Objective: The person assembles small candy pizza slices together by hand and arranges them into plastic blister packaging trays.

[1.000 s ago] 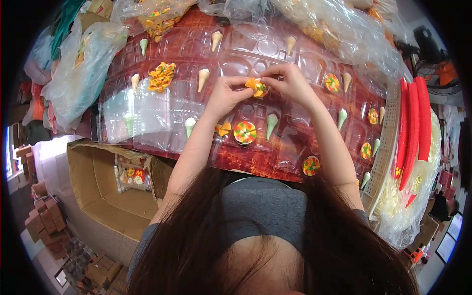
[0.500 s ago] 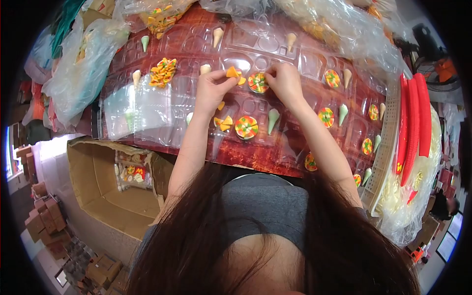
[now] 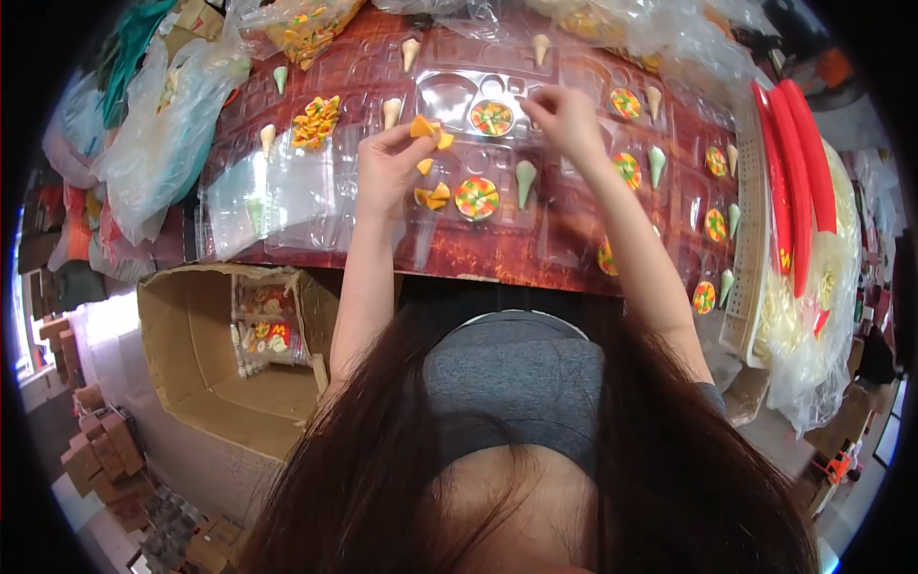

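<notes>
Orange-yellow toy pizza slices (image 3: pixel 422 126) are pinched between the thumb and fingers of my left hand (image 3: pixel 387 172). Just to the right, a round toy pizza (image 3: pixel 491 118) made of coloured wedges lies in a clear plastic tray. My right hand (image 3: pixel 571 124) is beside it, off its surface, thumb and forefinger slightly apart with nothing visible between them. Below my left hand lie loose slices (image 3: pixel 433 197) and a second round pizza (image 3: pixel 477 198). A green toy ice-cream cone (image 3: pixel 525 182) rests next to that pizza, and a cream cone (image 3: pixel 392 113) is behind my left hand.
A pile of orange slices (image 3: pixel 316 121) lies at the left of the red-brown table (image 3: pixel 469 258). Plastic bags (image 3: pixel 177 115) crowd the back and left. A white basket (image 3: pixel 744 277) and long red pieces (image 3: pixel 803 163) stand right. An open cardboard box (image 3: pixel 210 383) sits below left.
My right hand has drawn away from the round pizza, to the right. My left hand still holds slices and sits slightly further left. The whole view has shifted a little.
</notes>
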Tool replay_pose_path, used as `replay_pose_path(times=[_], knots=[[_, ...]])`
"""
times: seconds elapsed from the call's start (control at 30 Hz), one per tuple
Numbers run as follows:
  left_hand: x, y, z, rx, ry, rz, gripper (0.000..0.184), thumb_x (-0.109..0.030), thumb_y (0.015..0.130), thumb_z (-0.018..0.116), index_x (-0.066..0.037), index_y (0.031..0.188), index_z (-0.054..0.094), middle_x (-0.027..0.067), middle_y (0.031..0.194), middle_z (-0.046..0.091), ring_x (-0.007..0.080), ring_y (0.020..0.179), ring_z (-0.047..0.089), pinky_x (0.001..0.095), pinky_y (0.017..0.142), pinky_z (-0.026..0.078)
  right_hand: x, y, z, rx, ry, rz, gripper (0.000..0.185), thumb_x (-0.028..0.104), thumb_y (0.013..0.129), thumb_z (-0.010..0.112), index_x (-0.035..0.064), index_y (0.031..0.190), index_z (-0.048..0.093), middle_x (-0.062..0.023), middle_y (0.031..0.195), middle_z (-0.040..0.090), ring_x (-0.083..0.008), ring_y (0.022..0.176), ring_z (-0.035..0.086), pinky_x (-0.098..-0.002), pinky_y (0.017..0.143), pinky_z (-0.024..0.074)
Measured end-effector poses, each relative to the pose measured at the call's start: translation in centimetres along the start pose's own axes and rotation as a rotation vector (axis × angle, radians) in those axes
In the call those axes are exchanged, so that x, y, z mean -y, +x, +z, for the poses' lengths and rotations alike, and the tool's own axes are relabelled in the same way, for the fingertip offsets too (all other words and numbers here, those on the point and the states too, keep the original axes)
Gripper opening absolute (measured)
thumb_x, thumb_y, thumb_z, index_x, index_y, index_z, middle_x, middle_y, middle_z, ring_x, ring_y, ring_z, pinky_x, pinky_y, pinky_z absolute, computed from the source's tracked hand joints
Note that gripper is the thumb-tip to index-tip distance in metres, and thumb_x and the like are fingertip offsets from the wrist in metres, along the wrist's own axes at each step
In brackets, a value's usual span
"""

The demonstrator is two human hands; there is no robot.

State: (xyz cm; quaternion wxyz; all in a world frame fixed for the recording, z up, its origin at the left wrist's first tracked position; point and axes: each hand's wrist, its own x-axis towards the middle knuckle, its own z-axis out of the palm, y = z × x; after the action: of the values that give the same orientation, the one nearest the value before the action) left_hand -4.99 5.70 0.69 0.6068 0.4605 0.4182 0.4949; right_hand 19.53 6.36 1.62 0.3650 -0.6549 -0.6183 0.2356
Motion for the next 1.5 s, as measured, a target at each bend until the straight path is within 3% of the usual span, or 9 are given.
replay_pose_path(times=[0.17, 0.3, 0.47, 0.53, 0.7, 0.9, 0.97, 1.3, 1.5], knots=[[-0.5, -2.3, 0.0, 0.058, 0.003, 0.061, 0.022, 0.001, 0.082, 0.065, 0.006, 0.103, 0.067, 0.0148, 0.103, 0.068, 0.0171, 0.087, 0.065, 0.0234, 0.08, 0.052, 0.6, -8.0, -9.0, 0.021, 0.567, 0.189, 0.018, 0.014, 0.083, 0.067, -0.0005, 0.093, 0.068, -0.002, 0.079, 0.062, -0.0061, 0.067, 0.05, -0.0175, 0.057, 0.0393], [-0.3, -4.2, 0.2, 0.073, -0.006, 0.059, 0.023, 0.0, 0.082, 0.065, 0.007, 0.104, 0.066, 0.0161, 0.104, 0.068, 0.0187, 0.09, 0.064, 0.0249, 0.084, 0.051, 0.6, -20.7, -18.5, -0.263, 0.682, 0.238, 0.004, 0.005, 0.083, 0.058, 0.0017, 0.085, 0.061, -0.0015, 0.072, 0.054, -0.0062, 0.059, 0.041, -0.015, 0.052, 0.0312], [0.3, -6.4, 0.7, 0.111, 0.039, 0.046, 0.023, 0.002, 0.083, 0.063, 0.006, 0.106, 0.065, 0.0177, 0.107, 0.067, 0.0207, 0.094, 0.064, 0.0259, 0.086, 0.051, -10.6, -39.9, -27.5, -0.506, 1.104, -0.331, 0.007, 0.001, 0.087, 0.051, 0.0018, 0.092, 0.056, -0.0084, 0.087, 0.051, -0.0085, 0.057, 0.038, -0.0161, 0.053, 0.0344], [0.6, -7.1, 0.8, 0.122, 0.015, 0.069, 0.021, 0.0, 0.082, 0.066, 0.008, 0.102, 0.066, 0.0152, 0.1, 0.069, 0.0145, 0.085, 0.064, 0.0201, 0.077, 0.051, -13.4, -45.0, -27.9, -0.87, 0.87, -0.019, 0.018, 0.002, 0.087, 0.054, 0.0015, 0.104, 0.059, -0.0057, 0.082, 0.053, -0.0086, 0.058, 0.039, -0.0155, 0.054, 0.0362], [0.4, -9.1, 1.2, 0.183, 0.042, 0.08, 0.018, 0.001, 0.083, 0.064, 0.006, 0.1, 0.067, 0.017, 0.104, 0.068, 0.0164, 0.088, 0.065, 0.0208, 0.08, 0.051, -20.9, -49.1, -25.9, -1.197, 0.434, 0.745, 0.029, 0.009, 0.082, 0.065, 0.0053, 0.11, 0.064, -0.0004, 0.068, 0.054, -0.0085, 0.059, 0.048, -0.0181, 0.051, 0.0413], [-0.8, -11.5, 1.5, 0.219, 0.087, 0.119, 0.018, 0.0, 0.084, 0.064, 0.007, 0.101, 0.066, 0.0185, 0.106, 0.067, 0.0179, 0.091, 0.065, 0.0213, 0.081, 0.051, -29.4, -54.9, -24.6, -1.337, -0.123, 0.833, 0.029, 0.02, 0.076, 0.069, 0.0056, 0.101, 0.07, -0.0065, 0.076, 0.067, -0.014, 0.061, 0.055, -0.0252, 0.054, 0.0474], [-1.3, -11.5, 1.2, 0.22, 0.063, 0.144, 0.019, 0.0, 0.084, 0.064, 0.007, 0.102, 0.066, 0.0188, 0.106, 0.067, 0.0185, 0.091, 0.065, 0.0215, 0.081, 0.051, -27.8, -56.1, -24.5, -1.316, -0.464, 1.071, 0.026, 0.029, 0.076, 0.068, 0.0061, 0.087, 0.075, -0.0073, 0.072, 0.069, -0.0174, 0.065, 0.058, -0.0274, 0.061, 0.0499], [-0.4, -12.9, 2.8, 0.14, 0.001, 0.103, 0.018, 0.002, 0.085, 0.061, 0.007, 0.103, 0.065, 0.0213, 0.107, 0.066, 0.0193, 0.091, 0.066, 0.0206, 0.078, 0.053, -26.4, -55.0, -26.8, -1.596, -0.2, 1.007, 0.02, 0.023, 0.073, 0.071, 0.0028, 0.071, 0.067, -0.0061, 0.061, 0.06, -0.0158, 0.057, 0.052, -0.0274, 0.055, 0.0469], [-0.2, -13.4, 1.6, 0.076, 0.014, 0.092, 0.019, 0.002, 0.085, 0.062, 0.006, 0.103, 0.066, 0.0188, 0.102, 0.068, 0.0187, 0.087, 0.067, 0.0205, 0.077, 0.054, -24.3, -51.5, -27.8, -1.841, -0.01, 0.602, 0.023, 0.024, 0.076, 0.071, 0.0046, 0.065, 0.063, -0.004, 0.059, 0.056, -0.0143, 0.052, 0.049, -0.0249, 0.049, 0.0433]])
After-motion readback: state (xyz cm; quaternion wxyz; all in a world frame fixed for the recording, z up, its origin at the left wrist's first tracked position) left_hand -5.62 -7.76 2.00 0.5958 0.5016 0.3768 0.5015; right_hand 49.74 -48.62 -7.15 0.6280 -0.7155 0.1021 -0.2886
